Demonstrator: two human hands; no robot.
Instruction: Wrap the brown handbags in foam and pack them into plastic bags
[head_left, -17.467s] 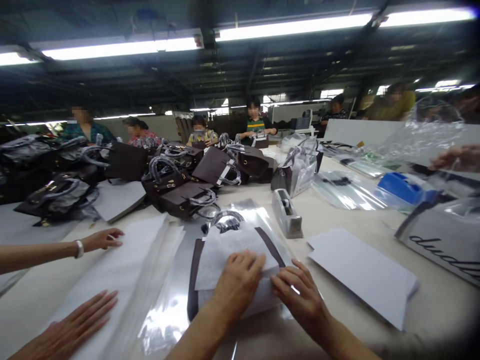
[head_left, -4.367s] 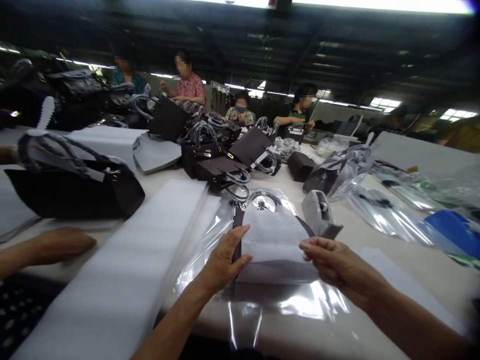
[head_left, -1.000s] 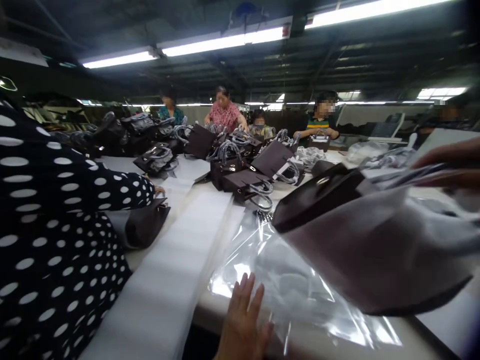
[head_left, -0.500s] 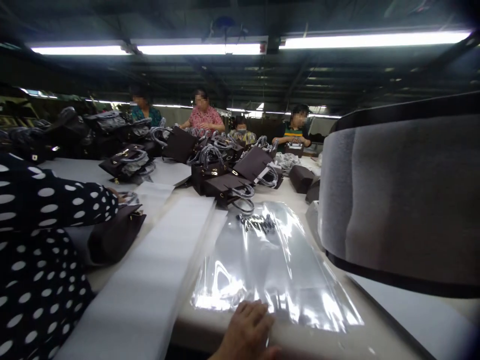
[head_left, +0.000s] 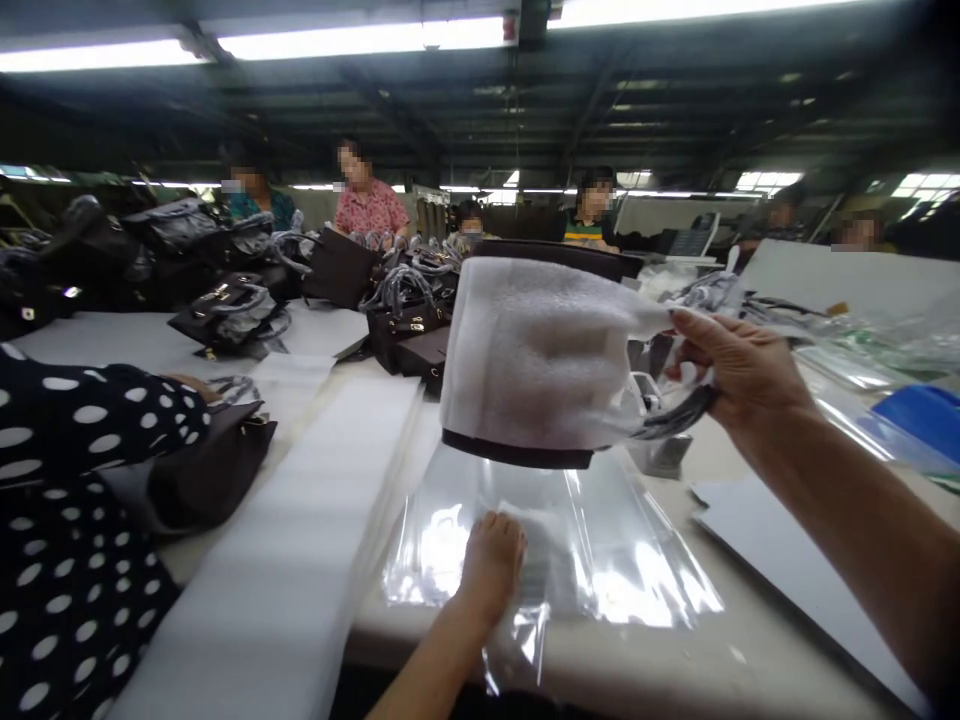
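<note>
Held up in front of me is a dark handbag (head_left: 517, 460) with a white foam sheet (head_left: 540, 350) wrapped round it. My right hand (head_left: 739, 365) is closed on its plastic-wrapped handles (head_left: 679, 415), and thumb and finger pinch the foam's end. Below the handbag lies a stack of clear plastic bags (head_left: 622, 560), shiny under the lamps. On this stack my left hand (head_left: 491, 555) has its fingers curled into the top plastic bag, whose near end is bunched and hangs past the table edge. What the left fingertips touch is partly hidden by glare.
A pile of white foam sheets (head_left: 300, 520) runs along the left. Beside it, a person in a dotted sleeve (head_left: 112, 410) handles another dark handbag (head_left: 214, 470). Many wrapped handbags (head_left: 405, 320) crowd the table's far side. Grey-white board (head_left: 795, 570) lies at right. Several co-workers stand behind.
The wrapped handbag has swung left from the right side to over the plastic bags, bringing my right hand into view. My left hand has moved forward, and the top bag's near end is now bunched.
</note>
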